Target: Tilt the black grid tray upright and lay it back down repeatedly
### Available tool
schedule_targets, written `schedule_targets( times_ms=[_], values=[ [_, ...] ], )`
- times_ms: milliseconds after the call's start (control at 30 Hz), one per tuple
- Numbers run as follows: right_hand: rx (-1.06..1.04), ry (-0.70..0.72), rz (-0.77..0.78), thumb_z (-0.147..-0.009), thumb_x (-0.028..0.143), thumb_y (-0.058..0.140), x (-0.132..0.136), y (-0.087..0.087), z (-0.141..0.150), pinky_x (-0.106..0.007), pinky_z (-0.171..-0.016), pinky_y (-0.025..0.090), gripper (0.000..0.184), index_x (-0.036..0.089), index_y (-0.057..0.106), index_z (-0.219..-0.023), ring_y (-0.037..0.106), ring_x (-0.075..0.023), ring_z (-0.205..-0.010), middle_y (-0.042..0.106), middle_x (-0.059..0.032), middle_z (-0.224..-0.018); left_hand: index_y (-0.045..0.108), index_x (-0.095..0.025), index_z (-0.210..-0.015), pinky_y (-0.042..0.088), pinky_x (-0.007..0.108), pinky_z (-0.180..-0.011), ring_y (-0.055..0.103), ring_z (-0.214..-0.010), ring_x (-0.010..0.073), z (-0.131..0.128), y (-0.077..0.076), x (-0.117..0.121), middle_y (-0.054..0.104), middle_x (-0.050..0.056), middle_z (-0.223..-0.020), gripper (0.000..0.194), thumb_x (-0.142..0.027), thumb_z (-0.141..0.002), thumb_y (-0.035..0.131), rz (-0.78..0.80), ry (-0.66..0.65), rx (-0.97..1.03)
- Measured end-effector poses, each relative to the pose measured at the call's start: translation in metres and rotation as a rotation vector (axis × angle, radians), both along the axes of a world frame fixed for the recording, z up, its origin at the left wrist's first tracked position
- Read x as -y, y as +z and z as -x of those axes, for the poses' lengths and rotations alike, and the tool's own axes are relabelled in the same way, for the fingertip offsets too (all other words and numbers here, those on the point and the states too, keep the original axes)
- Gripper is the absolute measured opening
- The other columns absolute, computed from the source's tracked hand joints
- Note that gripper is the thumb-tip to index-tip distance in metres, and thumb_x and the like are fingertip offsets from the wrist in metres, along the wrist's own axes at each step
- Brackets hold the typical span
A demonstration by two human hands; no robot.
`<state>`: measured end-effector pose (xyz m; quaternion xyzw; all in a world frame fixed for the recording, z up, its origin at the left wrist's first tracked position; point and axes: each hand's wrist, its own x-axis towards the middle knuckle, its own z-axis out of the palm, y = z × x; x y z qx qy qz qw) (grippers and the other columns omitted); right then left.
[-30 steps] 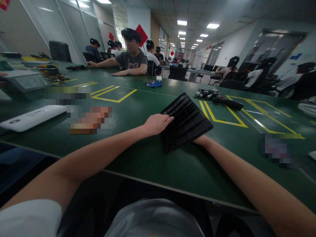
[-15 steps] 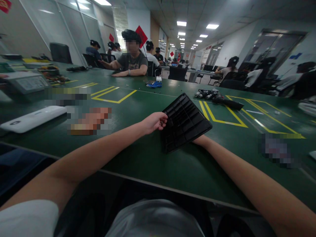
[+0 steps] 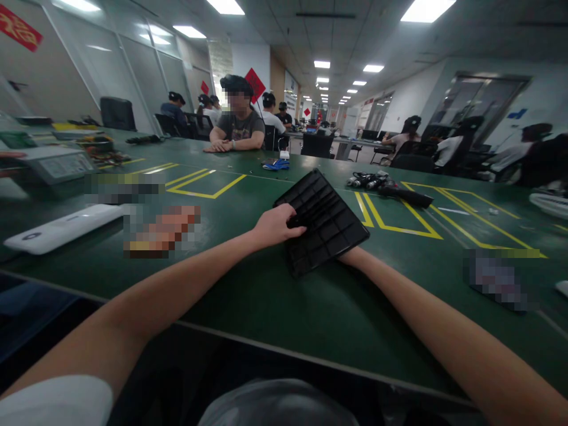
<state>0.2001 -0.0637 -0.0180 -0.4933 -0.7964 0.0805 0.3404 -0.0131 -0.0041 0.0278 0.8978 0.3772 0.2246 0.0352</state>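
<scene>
A black plastic panel [image 3: 331,222], rectangular with a grid of ribs on the side facing me, is tilted up above the green table [image 3: 248,302]. At its left part, my left hand [image 3: 277,225] is closed with thumb and fingertips against the ribs; whether something small is pinched there cannot be made out. My right hand [image 3: 350,255] supports the panel from behind and below. Only its wrist side shows, since the panel hides the fingers.
A long white device [image 3: 66,228] and a blurred orange object [image 3: 164,231] lie left. Black cables with metal connectors [image 3: 370,180] are beyond the panel, near yellow tape outlines [image 3: 399,231]. A blurred dark object [image 3: 497,281] lies right. A person [image 3: 239,124] sits opposite, near a grey metal box [image 3: 57,165].
My left hand drew back slightly from the panel with curled fingers, then returned to its ribs. The panel shifted a little left. The view tipped upward, and the person opposite brought both hands together.
</scene>
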Motion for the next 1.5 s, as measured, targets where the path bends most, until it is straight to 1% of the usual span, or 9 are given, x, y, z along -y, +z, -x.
schedule_targets(
  times_ms=[267,433,667,833,967,1067,1200,1300,1500],
  values=[
    [0.444,-0.691,0.106,-0.087,0.037,0.047,0.0,0.018,-0.075,-0.047,-0.088,0.039,0.063,0.021,0.026,-0.145,0.052,-0.0341,-0.107,0.061,-0.0165,-0.117,0.061,-0.012,-0.087,0.044,0.034,-0.072,0.059,-0.095,0.0314,0.068,0.007,-0.074,0.062,0.018,-0.1,0.046,-0.056,-0.078,0.051,-0.014,0.553,-0.177],
    [0.497,-0.866,0.242,-0.087,0.043,0.042,0.01,0.014,-0.097,-0.052,-0.085,0.04,0.054,0.018,0.042,-0.135,0.05,-0.0378,-0.109,0.057,-0.02,-0.121,0.06,-0.01,-0.077,0.045,0.039,-0.074,0.059,-0.094,0.0351,0.093,0.012,-0.089,0.063,0.021,-0.09,0.044,-0.052,-0.08,0.049,0.105,0.71,-0.157],
    [0.493,-0.687,0.028,-0.087,0.043,0.04,0.011,0.017,-0.039,-0.063,-0.104,0.02,0.059,0.011,0.038,-0.138,0.026,-0.039,-0.134,0.04,-0.0194,-0.141,0.055,-0.008,-0.106,0.042,0.029,-0.091,0.055,-0.102,0.0182,0.046,0.006,-0.056,0.061,0.013,-0.106,0.036,-0.004,-0.082,0.028,-0.044,0.39,0.078],
    [0.445,-0.257,0.101,-0.091,0.05,0.031,0.023,0.006,0.026,-0.055,-0.108,0.022,0.06,0.016,0.037,-0.14,0.028,-0.0322,-0.136,0.037,-0.0143,-0.146,0.057,-0.012,-0.106,0.044,0.03,-0.092,0.056,-0.104,0.0172,-0.005,-0.031,-0.01,0.06,0.011,-0.114,0.039,-0.002,-0.076,0.035,0.039,-0.187,-0.037],
    [0.461,-0.102,0.124,-0.092,0.05,0.027,0.026,0.005,0.038,-0.05,-0.106,0.029,0.057,0.017,0.045,-0.135,0.039,-0.0288,-0.13,0.044,-0.0134,-0.141,0.058,-0.01,-0.106,0.043,0.036,-0.095,0.055,-0.11,0.0208,-0.011,-0.034,0.003,0.061,0.014,-0.115,0.028,-0.014,-0.086,0.039,-0.013,-0.257,-0.145],
    [0.495,-0.206,0.035,-0.093,0.043,0.031,0.02,0.015,0.013,-0.049,-0.107,0.027,0.05,0.017,0.049,-0.132,0.039,-0.0283,-0.13,0.048,-0.0121,-0.138,0.057,-0.011,-0.11,0.036,0.044,-0.102,0.048,-0.121,0.0246,-0.006,-0.024,0.018,0.056,0.017,-0.124,0.029,-0.024,-0.087,0.045,-0.14,-0.295,-0.117],
    [0.532,-0.637,-0.129,-0.092,0.034,0.037,0.013,0.02,-0.047,-0.055,-0.108,0.017,0.047,0.012,0.046,-0.133,0.028,-0.0331,-0.135,0.042,-0.0156,-0.142,0.059,-0.015,-0.106,0.039,0.038,-0.1,0.052,-0.116,0.0209,-0.009,-0.016,0.056,0.059,0.013,-0.122,0.024,-0.027,-0.088,0.048,-0.125,-0.618,-0.184],
    [0.539,-0.833,0.014,-0.091,0.039,0.037,0.012,0.014,-0.088,-0.056,-0.102,0.025,0.047,0.015,0.049,-0.13,0.035,-0.036,-0.129,0.048,-0.0157,-0.136,0.06,-0.015,-0.104,0.043,0.032,-0.094,0.056,-0.11,0.0192,-0.016,-0.014,0.077,0.061,0.012,-0.117,0.023,-0.027,-0.089,0.047,-0.09,-0.749,-0.218],
    [0.509,-0.826,0.231,-0.093,0.04,0.03,0.01,0.006,-0.109,-0.04,-0.091,0.038,0.05,0.009,0.055,-0.123,0.055,-0.031,-0.107,0.061,-0.0205,-0.117,0.06,-0.011,-0.096,0.047,0.035,-0.072,0.06,-0.086,0.0234,-0.015,-0.008,0.059,0.062,0.014,-0.095,0.03,-0.033,-0.091,0.04,-0.224,-0.303,-0.295]
  ],
)
